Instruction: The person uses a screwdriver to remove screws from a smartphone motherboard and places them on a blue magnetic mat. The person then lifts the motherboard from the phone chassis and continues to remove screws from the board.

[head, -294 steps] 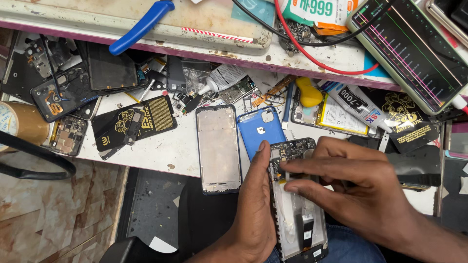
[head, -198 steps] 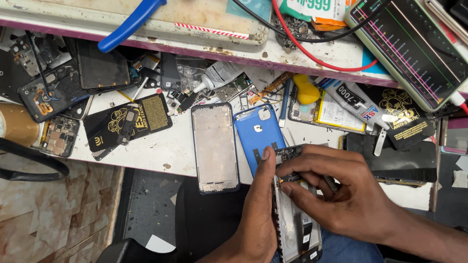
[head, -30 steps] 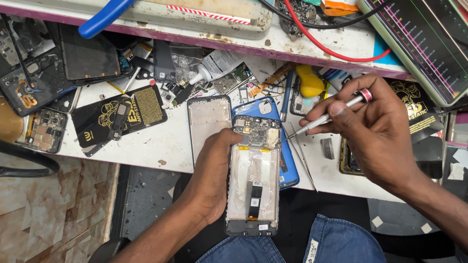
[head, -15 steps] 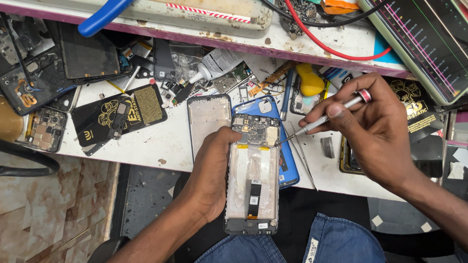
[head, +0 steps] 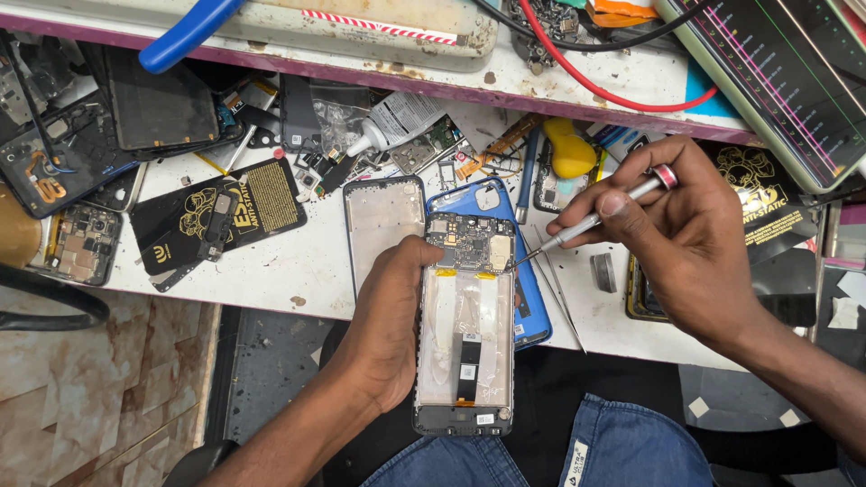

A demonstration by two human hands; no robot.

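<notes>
My left hand (head: 390,325) grips an opened phone (head: 466,329) by its left edge, back side up, with the circuit board (head: 471,243) showing at its top end. My right hand (head: 678,236) pinches a thin silver screwdriver (head: 591,221) with a red band at its top. Its tip points at the right edge of the circuit board. Under the phone lies a blue back cover (head: 523,275), and a bare phone frame (head: 382,221) lies just left of it on the white bench (head: 271,271).
Tweezers (head: 559,289) lie right of the phone. Black anti-static bags (head: 225,216), phone boards and parts crowd the bench's left. A glue bottle (head: 392,122), a yellow tool (head: 573,153), a blue-handled tool (head: 185,36), a red wire (head: 586,81) and a dark panel (head: 776,81) sit behind.
Several seconds ago both hands worked low on the phone near my lap. Over the last second the phone and screwdriver have stayed almost still, with the tip close to the board.
</notes>
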